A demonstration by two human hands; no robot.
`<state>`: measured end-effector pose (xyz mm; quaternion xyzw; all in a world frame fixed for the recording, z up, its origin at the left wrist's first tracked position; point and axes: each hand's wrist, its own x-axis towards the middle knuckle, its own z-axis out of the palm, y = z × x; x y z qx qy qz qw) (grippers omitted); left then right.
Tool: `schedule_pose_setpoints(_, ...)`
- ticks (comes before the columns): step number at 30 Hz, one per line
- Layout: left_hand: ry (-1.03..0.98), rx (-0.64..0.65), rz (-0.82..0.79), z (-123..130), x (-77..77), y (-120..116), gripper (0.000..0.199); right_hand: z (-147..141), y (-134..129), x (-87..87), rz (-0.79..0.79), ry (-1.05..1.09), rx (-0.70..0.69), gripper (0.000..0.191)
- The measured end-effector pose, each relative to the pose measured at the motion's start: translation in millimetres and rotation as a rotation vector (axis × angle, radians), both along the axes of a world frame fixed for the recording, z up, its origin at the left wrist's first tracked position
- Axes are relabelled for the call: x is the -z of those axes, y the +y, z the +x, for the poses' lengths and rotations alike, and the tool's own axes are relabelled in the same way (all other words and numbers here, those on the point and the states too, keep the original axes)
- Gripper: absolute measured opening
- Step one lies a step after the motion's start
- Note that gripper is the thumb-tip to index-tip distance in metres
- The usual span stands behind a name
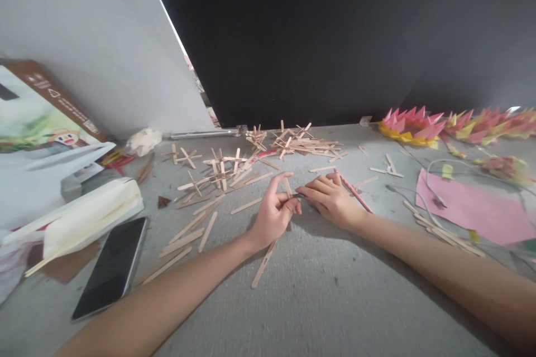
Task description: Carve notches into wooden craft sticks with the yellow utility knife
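Observation:
My left hand [273,213] is closed around a wooden craft stick [287,186], whose upper end sticks up between thumb and fingers. From the right, my right hand [330,198] meets it, fingers bent over a small, dark, slim tool [298,195] that touches the stick area; its kind is too small to make out. Beside my right hand lies a red patterned pencil [355,193]. Under my left wrist another craft stick [263,265] with small marks or holes rests on the grey surface. Several loose sticks [181,242] lie to the left.
Interlocked stick pieces [221,167] and a stick pile [310,144] stand at the back, before a black panel [318,39]. A phone [111,268] and paper packet [92,216] lie left. Pink paper [473,206], a white cable [427,178] and a folded-paper ring [412,127] are right.

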<state>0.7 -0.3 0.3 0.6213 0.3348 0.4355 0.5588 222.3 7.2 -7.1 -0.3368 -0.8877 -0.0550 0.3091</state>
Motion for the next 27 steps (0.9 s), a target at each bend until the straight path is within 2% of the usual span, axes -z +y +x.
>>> schedule_pose_setpoints(4, 0.033, 0.035, 0.002, -0.7, 1.5, 1.8, 0.062, 1.3, 0.7, 0.3, -0.005, -0.011, -0.007, 0.028)
schedule_pose_setpoints(9, 0.129, 0.166, -0.035, 0.1, 1.2, 3.2, 0.066, 0.7, -0.6, 2.3, 0.008, -0.039, -0.055, 0.029)
schedule_pose_setpoints(17, 0.007, 0.042, 0.002, -0.9, 0.8, -0.1, 0.067, -0.5, -0.6, -0.9, 0.012, -0.001, 0.013, 0.027)
schedule_pose_setpoints(20, 0.026, 0.056, 0.016, -1.2, 2.2, 1.3, 0.069, 1.3, 0.6, 0.9, 0.005, -0.014, 0.008, 0.028)
schedule_pose_setpoints(25, 0.194, 0.184, 0.033, -0.9, 3.8, 4.2, 0.07, 2.5, 1.2, 4.0, -0.004, -0.046, -0.059, 0.03)
schedule_pose_setpoints(27, 0.199, 0.177, 0.028, -0.5, 3.4, 3.7, 0.068, 1.9, 1.1, 4.1, 0.007, -0.036, -0.058, 0.03)
